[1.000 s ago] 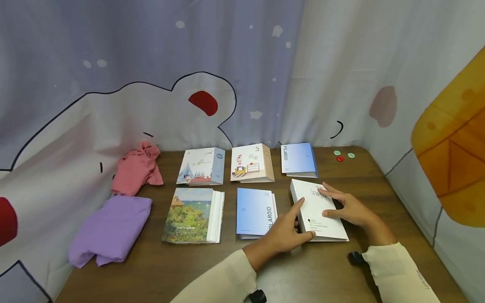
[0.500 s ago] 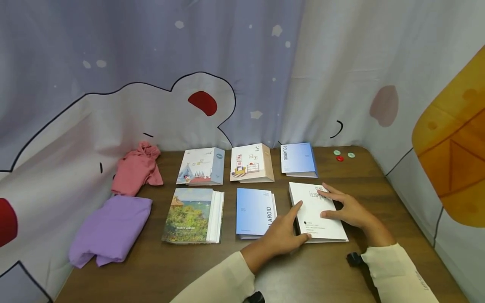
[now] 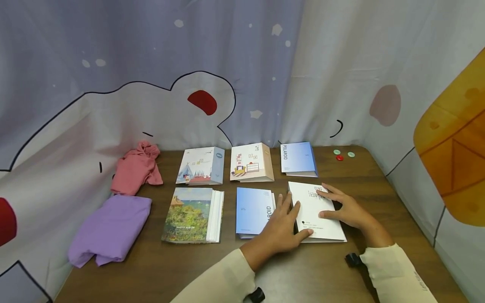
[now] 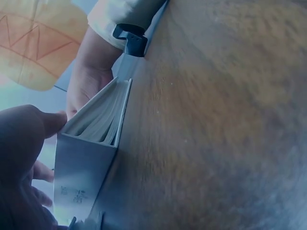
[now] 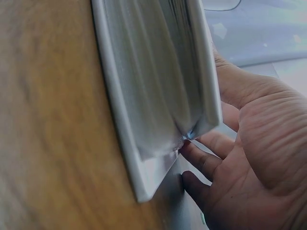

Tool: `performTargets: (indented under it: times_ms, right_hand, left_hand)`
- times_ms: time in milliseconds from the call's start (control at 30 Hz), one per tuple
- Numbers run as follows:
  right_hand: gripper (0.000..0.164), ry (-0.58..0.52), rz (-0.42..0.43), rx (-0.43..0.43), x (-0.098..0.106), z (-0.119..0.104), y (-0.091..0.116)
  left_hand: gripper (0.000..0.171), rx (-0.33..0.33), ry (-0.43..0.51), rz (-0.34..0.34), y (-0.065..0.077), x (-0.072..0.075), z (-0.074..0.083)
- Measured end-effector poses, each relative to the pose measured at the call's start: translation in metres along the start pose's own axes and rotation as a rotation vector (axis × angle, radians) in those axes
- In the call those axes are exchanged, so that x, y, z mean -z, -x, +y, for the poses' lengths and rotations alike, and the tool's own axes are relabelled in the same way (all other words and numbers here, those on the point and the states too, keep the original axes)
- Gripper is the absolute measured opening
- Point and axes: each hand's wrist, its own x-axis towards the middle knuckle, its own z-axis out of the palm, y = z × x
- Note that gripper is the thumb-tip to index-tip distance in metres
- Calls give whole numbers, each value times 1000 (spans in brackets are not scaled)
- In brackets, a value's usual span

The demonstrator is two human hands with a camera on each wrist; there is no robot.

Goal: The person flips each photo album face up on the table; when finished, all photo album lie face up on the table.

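A thick white photo album (image 3: pixel 312 210) lies at the right of the table's near row. My left hand (image 3: pixel 278 229) is spread along its spine, with straight fingers and the thumb on the cover's near corner. The left wrist view shows that thumb (image 4: pixel 50 123) at the corner of the spine (image 4: pixel 79 165). From the other side my right hand (image 3: pixel 350 210) rests on the cover with thumb and index finger. In the right wrist view its other fingers (image 5: pixel 204 160) reach the far corner of the page block (image 5: pixel 144 81). The left hand partly hides a blue POLAROID album (image 3: pixel 251 210).
A landscape-cover photo album (image 3: pixel 189 214) lies further left. Behind stand two illustrated albums (image 3: pixel 198 166) and another blue POLAROID album (image 3: pixel 297 158). Red and green buttons (image 3: pixel 339 158) lie at the back right. A pink cloth (image 3: pixel 136 168) and a folded purple cloth (image 3: pixel 110 227) lie left.
The white album has shifted slightly left and toward me, its cover now lying lower. My left fingers have spread out along its spine; the right hand has moved slightly left with it.
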Motion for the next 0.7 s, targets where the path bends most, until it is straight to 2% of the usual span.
performTargets:
  times_ms: [167,367,500,700]
  right_hand:
    - [81,-2,-6,-2,1,0,-1]
    - [81,-5,-7,-7,0,0,-2]
    - [81,2,1,-2,-1,0,0]
    - [80,19,0,-3,-1,-1,1]
  left_hand:
    - [85,-5,-173,-23,-2,-2,1]
    - [84,25,-374,-66,-4,0,5]
    - [85,36,-411,-80,-3,-1,6]
    - [85,47,-412,-88,-1,-1,6]
